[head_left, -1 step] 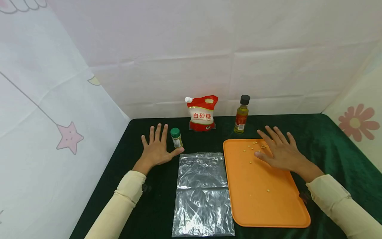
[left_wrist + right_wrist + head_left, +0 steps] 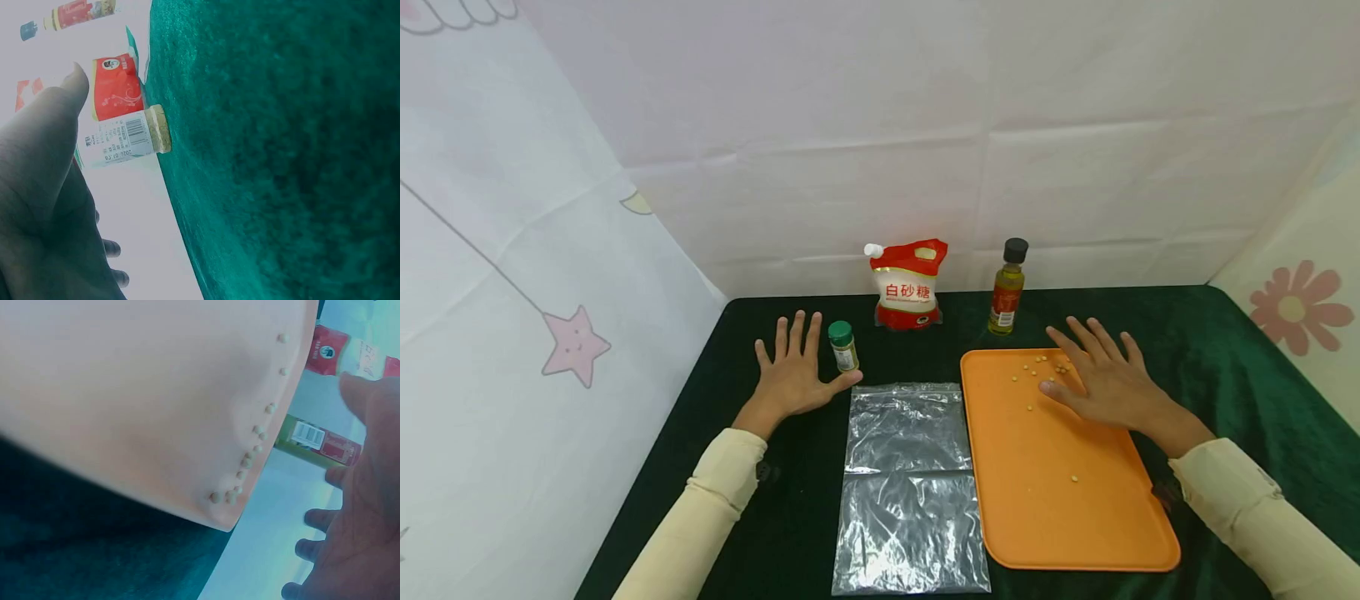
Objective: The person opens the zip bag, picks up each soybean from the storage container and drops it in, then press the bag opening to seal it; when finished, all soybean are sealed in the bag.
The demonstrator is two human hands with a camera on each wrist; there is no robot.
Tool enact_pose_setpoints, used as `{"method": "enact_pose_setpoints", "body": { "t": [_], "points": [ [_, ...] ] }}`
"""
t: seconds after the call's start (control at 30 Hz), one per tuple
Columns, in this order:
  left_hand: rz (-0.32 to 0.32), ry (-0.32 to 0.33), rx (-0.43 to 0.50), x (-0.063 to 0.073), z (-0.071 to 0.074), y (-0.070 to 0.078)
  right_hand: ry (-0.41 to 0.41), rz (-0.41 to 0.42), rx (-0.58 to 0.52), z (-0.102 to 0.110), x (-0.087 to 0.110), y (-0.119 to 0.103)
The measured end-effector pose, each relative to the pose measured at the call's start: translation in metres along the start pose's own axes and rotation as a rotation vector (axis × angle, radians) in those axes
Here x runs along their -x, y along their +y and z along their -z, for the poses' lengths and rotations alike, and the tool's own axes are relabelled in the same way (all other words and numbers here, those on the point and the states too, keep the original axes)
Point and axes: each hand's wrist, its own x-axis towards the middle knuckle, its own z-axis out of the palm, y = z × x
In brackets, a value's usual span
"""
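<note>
My left hand (image 2: pixel 792 379) is spread palm down at the left of the table, holding nothing. Its thumb reaches close to a small green-capped seasoning jar (image 2: pixel 843 346), whose printed label shows in the left wrist view. My right hand (image 2: pixel 1105 379) hovers with fingers spread over the far right part of an orange tray (image 2: pixel 1045 500), also holding nothing. Several small pale round beans (image 2: pixel 248 461) lie along the tray's far edge, and a single bean (image 2: pixel 1074 478) sits nearer its middle. Left of the tray, a clear zip bag (image 2: pixel 910 492) lies flat.
A red and white pouch of white sugar (image 2: pixel 908 287) stands at the back with its white spout to the left. Right of it is an oil bottle (image 2: pixel 1007 292) with a black cap. Dark green cloth (image 2: pixel 1247 392) covers the table, and a pale curtain (image 2: pixel 820 125) hangs behind.
</note>
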Motion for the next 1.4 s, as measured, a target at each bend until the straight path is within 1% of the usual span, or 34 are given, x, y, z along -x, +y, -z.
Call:
{"method": "enact_pose_setpoints", "body": {
  "t": [0.1, 0.2, 0.27, 0.33, 0.4, 0.43, 0.5, 0.53, 0.6, 0.63, 0.7, 0.73, 0.77, 0.83, 0.9, 1.0, 1.1, 1.13, 1.17, 1.2, 1.23, 1.27, 1.33, 1.37, 1.4],
  "points": [
    [0.01, -0.009, 0.01, 0.002, 0.003, -0.003, 0.02, 0.009, 0.01, 0.002, -0.003, -0.003],
    [0.028, -0.023, 0.034, 0.012, 0.01, -0.003, 0.063, 0.038, 0.012, 0.004, -0.008, -0.01],
    [0.031, -0.012, 0.04, 0.024, 0.018, 0.0, 0.088, 0.066, -0.003, 0.005, -0.014, -0.018],
    [0.025, -0.001, 0.027, 0.039, 0.029, 0.008, 0.103, 0.106, -0.019, 0.004, -0.023, -0.029],
    [-0.01, 0.008, -0.011, 0.056, 0.04, 0.018, 0.104, 0.147, -0.04, 0.003, -0.034, -0.042],
    [-0.04, -0.004, -0.025, 0.064, 0.045, 0.024, 0.093, 0.167, -0.057, 0.001, -0.04, -0.049],
    [-0.135, -0.061, -0.027, 0.081, 0.053, 0.038, 0.067, 0.215, -0.096, -0.004, -0.053, -0.063],
    [-0.193, -0.106, -0.012, 0.088, 0.055, 0.045, 0.047, 0.237, -0.118, -0.006, -0.059, -0.07],
    [-0.315, -0.233, 0.052, 0.099, 0.057, 0.058, 0.0, 0.282, -0.176, -0.012, -0.071, -0.083],
    [-0.365, -0.304, 0.099, 0.104, 0.056, 0.063, -0.023, 0.301, -0.201, -0.015, -0.077, -0.09],
    [-0.434, -0.432, 0.162, 0.112, 0.051, 0.072, -0.071, 0.323, -0.235, -0.021, -0.087, -0.102],
    [-0.452, -0.484, 0.183, 0.115, 0.048, 0.075, -0.088, 0.334, -0.24, -0.025, -0.09, -0.107],
    [-0.462, -0.521, 0.187, 0.117, 0.044, 0.077, -0.106, 0.337, -0.24, -0.028, -0.093, -0.113],
    [-0.469, -0.553, 0.171, 0.121, 0.037, 0.08, -0.128, 0.339, -0.221, -0.034, -0.098, -0.121],
    [-0.464, -0.561, 0.14, 0.123, 0.03, 0.081, -0.134, 0.34, -0.194, -0.04, -0.1, -0.128],
    [-0.461, -0.571, 0.11, 0.123, 0.027, 0.084, -0.092, 0.335, -0.164, -0.044, -0.096, -0.13],
    [-0.464, -0.59, 0.105, 0.119, 0.03, 0.086, 0.001, 0.352, -0.14, -0.043, -0.09, -0.13],
    [-0.47, -0.578, 0.113, 0.116, 0.032, 0.086, 0.036, 0.363, -0.133, -0.042, -0.088, -0.13],
    [-0.478, -0.55, 0.122, 0.112, 0.034, 0.087, 0.072, 0.378, -0.129, -0.04, -0.085, -0.13],
    [-0.489, -0.502, 0.128, 0.107, 0.036, 0.087, 0.106, 0.396, -0.127, -0.038, -0.083, -0.129],
    [-0.503, -0.429, 0.131, 0.101, 0.036, 0.088, 0.141, 0.415, -0.126, -0.037, -0.081, -0.129],
    [-0.525, -0.326, 0.125, 0.094, 0.036, 0.089, 0.172, 0.435, -0.127, -0.035, -0.078, -0.129],
    [-0.563, -0.095, 0.103, 0.077, 0.033, 0.091, 0.225, 0.467, -0.127, -0.033, -0.074, -0.128],
    [-0.569, 0.017, 0.099, 0.068, 0.031, 0.092, 0.25, 0.482, -0.125, -0.032, -0.073, -0.128],
    [-0.569, 0.114, 0.097, 0.06, 0.028, 0.093, 0.273, 0.497, -0.118, -0.031, -0.071, -0.128]
  ]
}}
